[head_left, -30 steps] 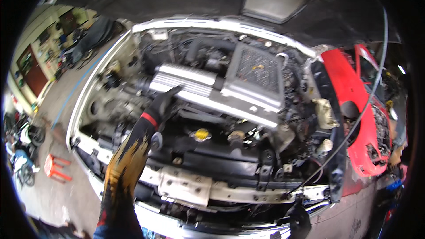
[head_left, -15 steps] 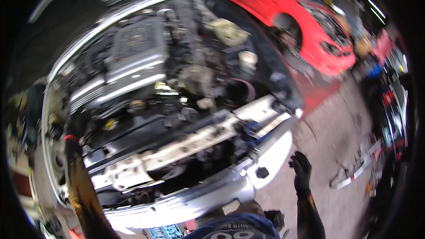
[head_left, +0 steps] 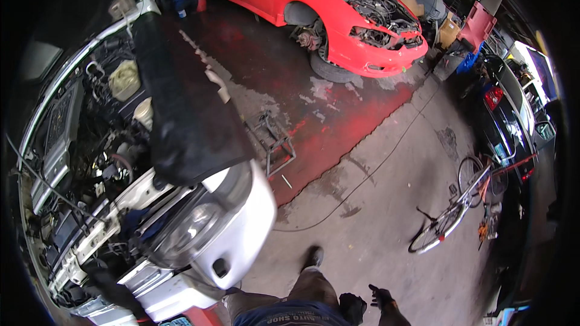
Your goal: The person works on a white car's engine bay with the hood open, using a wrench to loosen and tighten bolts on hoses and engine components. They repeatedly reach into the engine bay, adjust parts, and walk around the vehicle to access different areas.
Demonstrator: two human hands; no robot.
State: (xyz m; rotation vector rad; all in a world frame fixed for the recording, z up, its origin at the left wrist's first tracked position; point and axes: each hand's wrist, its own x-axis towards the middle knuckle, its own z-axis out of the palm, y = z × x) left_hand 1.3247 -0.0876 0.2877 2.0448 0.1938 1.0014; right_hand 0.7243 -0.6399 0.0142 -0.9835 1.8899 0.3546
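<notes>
My left hand (head_left: 104,279), in a dark glove, is low at the front of the silver-white car (head_left: 257,205), over its bumper and radiator support; its fingers are too dark and blurred to read. The car's engine bay lies exposed on the left, with a black fender cover (head_left: 190,115) draped over the near wing above the headlight (head_left: 190,229). A pale container (head_left: 144,113) and a crumpled yellowish cloth-like thing (head_left: 124,78) are beside the engine. Away from the car, my right hand (head_left: 380,297), also dark-gloved, hangs low with its fingers apart and nothing in it.
A red car (head_left: 356,30) without its hood and front wheel stands ahead, a loose tyre (head_left: 332,69) beneath it. A metal frame stand (head_left: 272,145) is beyond the fender cover. A bicycle (head_left: 450,217) lies at right near a dark car (head_left: 507,127). A cable (head_left: 362,178) crosses the floor.
My view has swung right, so the engine bay now sits at the left. My left hand has come down toward the bumper; my right hand is lower. One foot now shows on the floor.
</notes>
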